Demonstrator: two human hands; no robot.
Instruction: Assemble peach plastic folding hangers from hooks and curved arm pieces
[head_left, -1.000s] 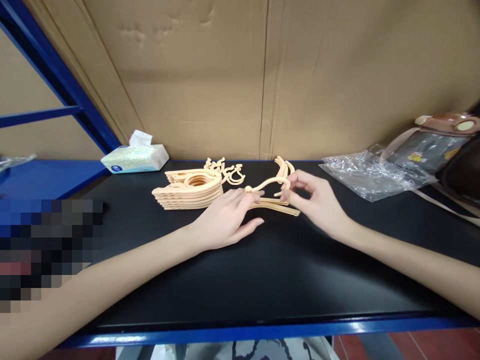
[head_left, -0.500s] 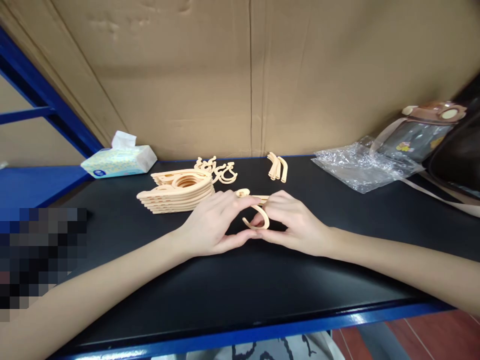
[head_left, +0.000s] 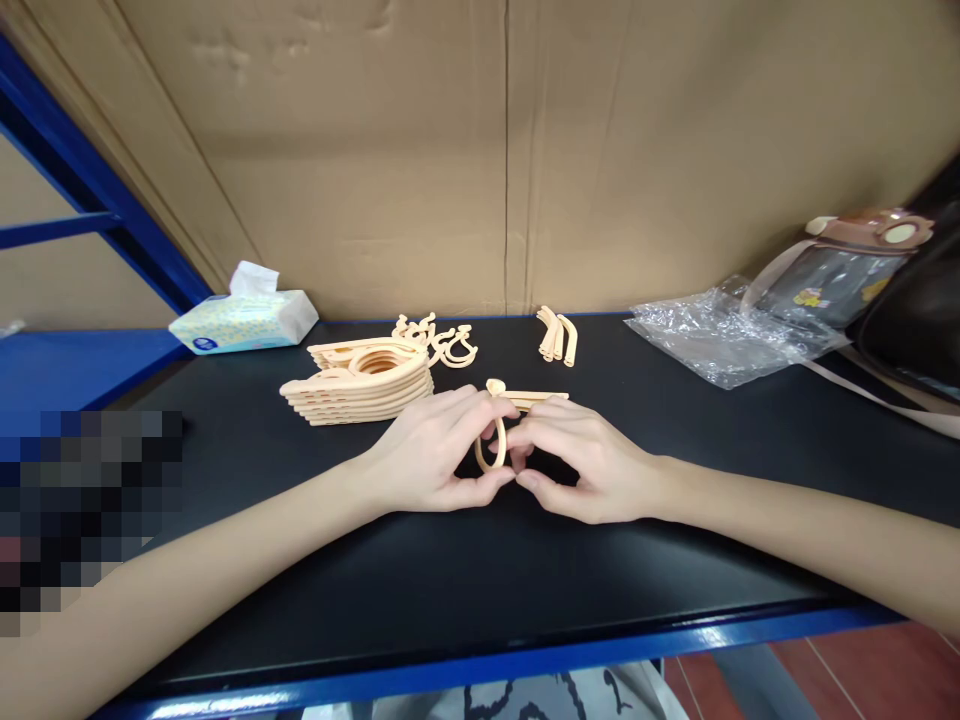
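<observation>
My left hand [head_left: 431, 450] pinches a cream plastic hanger hook [head_left: 501, 450] between thumb and fingers, its curve facing me. Beside it, my right hand [head_left: 592, 460] has its fingers bent and a little apart, with the tips very close to the hook; whether they touch it is hard to make out. Just behind both hands lies a cream hanger piece [head_left: 536, 396] with a rounded end, partly covered by the fingers. To the left sits a stack of cream folding-hanger bodies [head_left: 360, 385].
Several loose hooks [head_left: 450, 348] lie behind the stack, and curved cream hanger arms [head_left: 556, 335] at the back. A tissue pack [head_left: 244, 320] stands far left. On the right are a clear plastic bag [head_left: 720, 335], a strapped bottle [head_left: 840, 270] and a dark bag [head_left: 919, 300].
The hook has turned and shifted slightly left, now held in the left fingers. My right fingers have loosened and drawn away from it, uncovering more of the hanger piece behind.
</observation>
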